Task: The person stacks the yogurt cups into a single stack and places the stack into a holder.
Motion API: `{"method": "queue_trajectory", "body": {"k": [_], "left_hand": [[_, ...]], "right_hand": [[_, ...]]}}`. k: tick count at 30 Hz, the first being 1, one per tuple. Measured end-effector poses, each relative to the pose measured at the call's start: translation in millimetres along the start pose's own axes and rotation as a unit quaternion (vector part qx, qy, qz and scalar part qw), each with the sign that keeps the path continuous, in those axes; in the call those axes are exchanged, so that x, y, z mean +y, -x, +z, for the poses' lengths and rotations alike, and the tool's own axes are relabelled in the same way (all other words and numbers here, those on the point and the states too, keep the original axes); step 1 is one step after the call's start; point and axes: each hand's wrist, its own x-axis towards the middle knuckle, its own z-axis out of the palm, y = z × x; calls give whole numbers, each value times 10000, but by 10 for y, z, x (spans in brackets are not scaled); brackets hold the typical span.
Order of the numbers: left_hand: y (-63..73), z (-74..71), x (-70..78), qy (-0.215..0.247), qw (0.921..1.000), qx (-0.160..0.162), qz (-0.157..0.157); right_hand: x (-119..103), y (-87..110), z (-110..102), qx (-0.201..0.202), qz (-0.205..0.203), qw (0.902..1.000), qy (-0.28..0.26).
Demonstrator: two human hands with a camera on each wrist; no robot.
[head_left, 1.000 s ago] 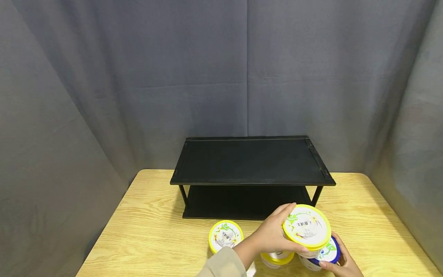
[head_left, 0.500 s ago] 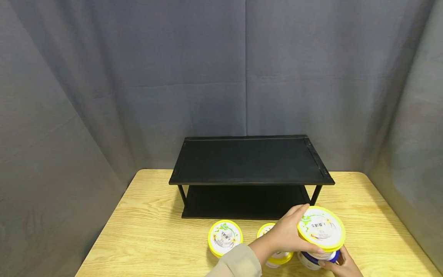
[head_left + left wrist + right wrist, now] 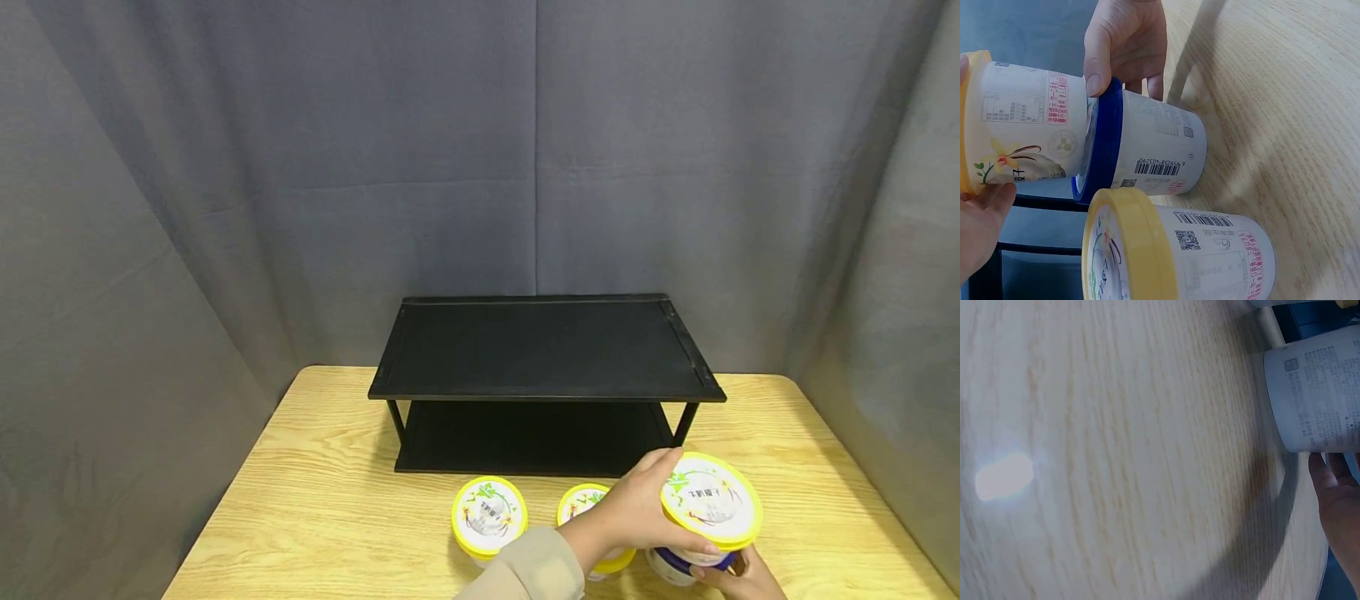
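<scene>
Tub, yellow-lidded, at five o'clock, apparently being stacked.
Left hand grips it, seemingly touching the blue tub below, which the right hand holds steady; the next move likely calls for centring, then gentle release.

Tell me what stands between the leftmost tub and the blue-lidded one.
In the head view, a yellow-lidded tub, partly hidden by the left arm, separates the leftmost tub from the blue-lidded tub.
</scene>
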Motion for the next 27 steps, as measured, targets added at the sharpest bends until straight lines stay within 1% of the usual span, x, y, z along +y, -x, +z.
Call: {"method": "queue_trajectory", "body": {"k": [4,8,9,13,16,19,22,27], "left_hand": [[-30,-9,-5,-346,9994,36,37],[-57,19,-19,-560,9984,74,21],[-63,31,-25,-587,9982,80,41],[-63,74,-44,-476,9988,61,77],[-55,84,-47,-483,9988,67,91],[-52,84,-51,-543,9984,82,122],[-53,85,-53,-469,9988,47,136],[-54,83,-49,-363,9992,-34,146]], "right_hand": [[-16,-6,11,-117,81,9997,-181],[-12,-9,8,-66,185,9995,-233],[-9,-10,6,-70,159,9996,-226],[-8,-1,5,-48,52,10000,-62],[-13,2,10,-35,-117,9999,38],[-16,1,10,7,-197,9998,87],[-21,11,10,43,-351,9993,101],[-36,29,19,23,-480,9988,90]]}}
